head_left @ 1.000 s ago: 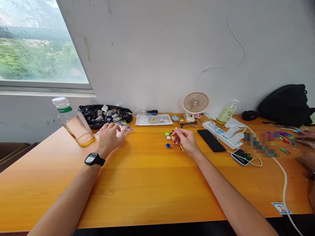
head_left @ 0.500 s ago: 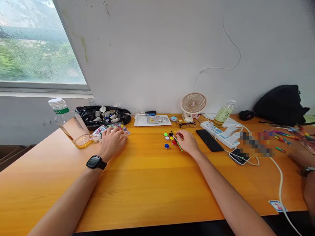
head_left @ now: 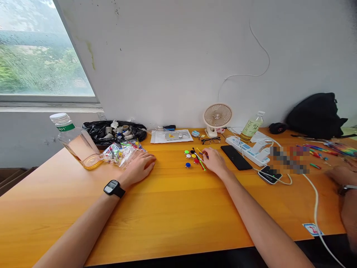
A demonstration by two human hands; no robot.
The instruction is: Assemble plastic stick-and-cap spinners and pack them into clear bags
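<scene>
My left hand (head_left: 140, 166), with a black watch on its wrist, rests on the table with fingers stretched out, open. Just left of it lies a clear plastic bag (head_left: 118, 153) of small colourful parts. My right hand (head_left: 214, 160) has its fingers curled together beside thin coloured sticks (head_left: 201, 163), one green and others yellow, white and dark. The fingertips meet near the sticks' upper ends; what they grip is partly hidden. Left of the sticks sit several small round discs, among them a blue disc (head_left: 188, 165) and a green disc (head_left: 186, 152).
A large tilted-looking bottle (head_left: 79, 147) stands at left before a black bag (head_left: 92, 130) of cardboard tubes. Behind are a fan (head_left: 217, 115) and glasses (head_left: 211, 140). To the right lie a phone (head_left: 235, 157), a power strip (head_left: 249, 152), cables and a co-worker's hand (head_left: 341, 175).
My left hand has moved right, off the plastic bag and onto the table. My right hand stays by the sticks, shifted slightly away from them. The view has turned a little.
</scene>
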